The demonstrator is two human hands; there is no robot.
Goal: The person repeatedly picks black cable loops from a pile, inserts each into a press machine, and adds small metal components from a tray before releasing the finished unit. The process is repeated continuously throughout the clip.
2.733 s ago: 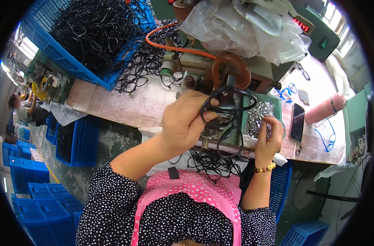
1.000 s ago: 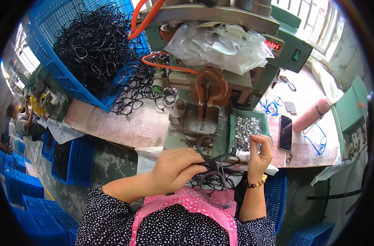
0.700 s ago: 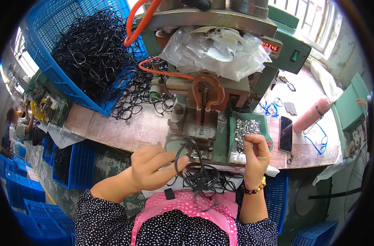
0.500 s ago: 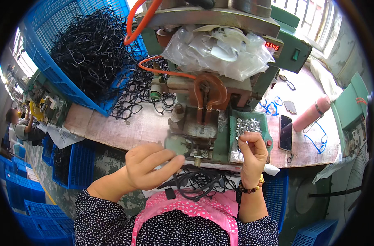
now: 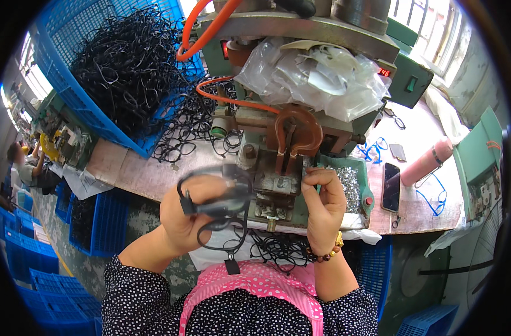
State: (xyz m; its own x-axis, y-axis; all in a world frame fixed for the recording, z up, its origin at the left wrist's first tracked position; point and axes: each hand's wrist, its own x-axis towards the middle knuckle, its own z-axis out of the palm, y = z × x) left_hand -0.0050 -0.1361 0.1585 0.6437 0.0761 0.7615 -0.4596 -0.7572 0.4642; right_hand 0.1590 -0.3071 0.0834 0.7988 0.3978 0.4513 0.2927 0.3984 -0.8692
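Crowding my workbench [image 5: 143, 173], a green press machine [image 5: 289, 168] and a blue crate [image 5: 71, 95] of black frames leave little free edge. My left hand [image 5: 191, 215] grips a black eyeglass frame [image 5: 213, 201] just before the machine; my right hand [image 5: 322, 204] pinches something too small to tell beside the tray of metal parts [image 5: 350, 185].

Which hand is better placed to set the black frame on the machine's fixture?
Probably the left hand: it already holds the black eyeglass frame beside the fixture, while the right hand pinches something small.

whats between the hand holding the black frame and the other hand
In the head view, the machine's metal fixture block lies between the left hand, gripping the black eyeglass frame, and the right hand.
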